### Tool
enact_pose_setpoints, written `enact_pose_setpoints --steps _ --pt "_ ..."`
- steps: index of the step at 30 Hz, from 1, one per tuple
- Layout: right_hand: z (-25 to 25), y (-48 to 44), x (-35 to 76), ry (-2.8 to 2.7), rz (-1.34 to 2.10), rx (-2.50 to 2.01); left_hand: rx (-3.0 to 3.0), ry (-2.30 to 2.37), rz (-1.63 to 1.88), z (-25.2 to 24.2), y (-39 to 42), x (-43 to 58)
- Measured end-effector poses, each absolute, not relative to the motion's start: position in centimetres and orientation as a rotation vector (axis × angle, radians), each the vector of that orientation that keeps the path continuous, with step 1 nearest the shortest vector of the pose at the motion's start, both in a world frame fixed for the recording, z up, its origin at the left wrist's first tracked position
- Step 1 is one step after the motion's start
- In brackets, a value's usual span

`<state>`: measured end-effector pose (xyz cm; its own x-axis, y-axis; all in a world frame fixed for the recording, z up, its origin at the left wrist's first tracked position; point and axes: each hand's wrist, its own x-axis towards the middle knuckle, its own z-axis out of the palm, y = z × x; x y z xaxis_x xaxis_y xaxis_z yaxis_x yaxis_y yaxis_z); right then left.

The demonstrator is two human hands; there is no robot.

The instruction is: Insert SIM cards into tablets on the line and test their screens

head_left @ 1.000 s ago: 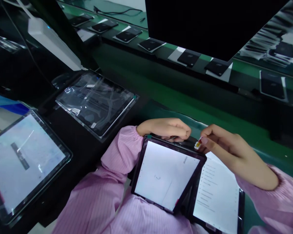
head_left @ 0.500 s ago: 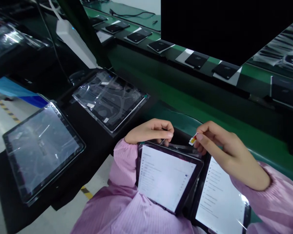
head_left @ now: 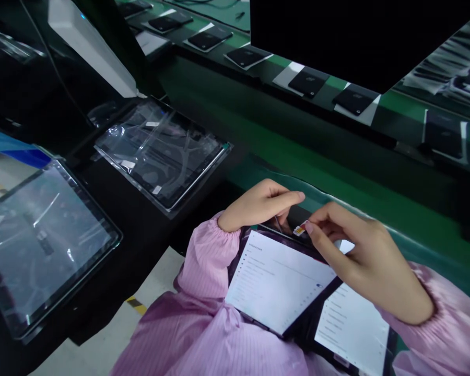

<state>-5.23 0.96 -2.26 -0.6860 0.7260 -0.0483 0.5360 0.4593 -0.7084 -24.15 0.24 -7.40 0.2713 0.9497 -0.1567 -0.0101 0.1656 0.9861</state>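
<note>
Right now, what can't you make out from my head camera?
All in the head view:
Card: one end hidden by the right hand; its markings are too small.
Left hand: curled fingertips partly hidden by itself, so any grip is unclear.
Middle tablet: smaller text blurred.
Right tablet: top covered by the right hand, bottom cut by the frame.
Leftmost tablet: cut by the left edge.

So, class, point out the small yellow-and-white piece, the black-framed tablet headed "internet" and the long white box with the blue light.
Small yellow-and-white piece (head_left: 300, 230): head view, its exposed end.
Black-framed tablet (head_left: 278, 282): head view, its lit screen.
Long white box (head_left: 93, 49): head view, its long side.
</note>
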Motion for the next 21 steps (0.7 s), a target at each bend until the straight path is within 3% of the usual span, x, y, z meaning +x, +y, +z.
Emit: enact_pose_setpoints --steps 21 --pt "-2.8 3.0 -6.3 -2.624 1.312 -0.940 1.176 1.106 0.878 -8.1 0.8 -24.3"
